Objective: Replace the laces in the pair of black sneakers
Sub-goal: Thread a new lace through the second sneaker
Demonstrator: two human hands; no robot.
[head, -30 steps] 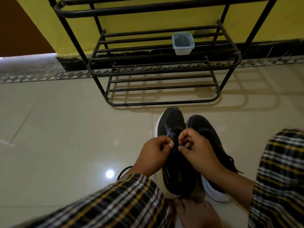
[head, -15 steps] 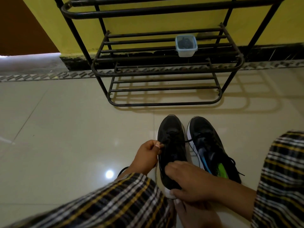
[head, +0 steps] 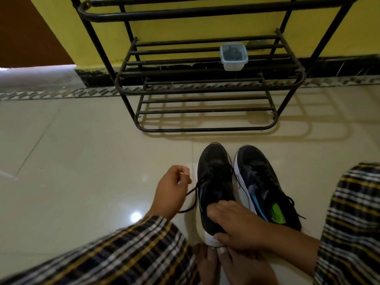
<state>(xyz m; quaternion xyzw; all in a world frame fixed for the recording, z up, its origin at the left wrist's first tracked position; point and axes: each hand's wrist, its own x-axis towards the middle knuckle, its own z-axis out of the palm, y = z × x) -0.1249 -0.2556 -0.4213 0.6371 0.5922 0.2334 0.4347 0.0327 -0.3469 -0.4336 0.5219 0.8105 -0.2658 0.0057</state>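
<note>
Nearest me, two plaid-clad legs frame the bottom of the view: the left leg [head: 123, 254] runs across the lower left, the right leg [head: 353, 223] down the right edge, and bare feet [head: 226, 264] show between them, touching the heel of the nearer shoe. I see my right hand [head: 240, 223] curled over the heel end of the left sneaker [head: 216, 188], thumb against its white sole and fingers over the collar, gripping it. My left hand [head: 172, 188] sits just left of that shoe, fingers bent in, pinching a black lace [head: 195, 194] that runs taut from the eyelets to the hand, with a loose end trailing past the wrist. The hand covers the lace where it is held.

I count two black sneakers, side by side on the glossy cream tiled floor [head: 72, 161], toes pointing away from me. The right sneaker [head: 263, 186] lies untouched, laced, with a blue stripe and a green insole patch; any writing on it is too blurred to read.

Beyond the toes stands one black metal shoe rack [head: 205, 128] against a yellow wall [head: 185, 29]. On its middle shelf rests one clear plastic container [head: 233, 57] with something dark inside that I cannot identify.
</note>
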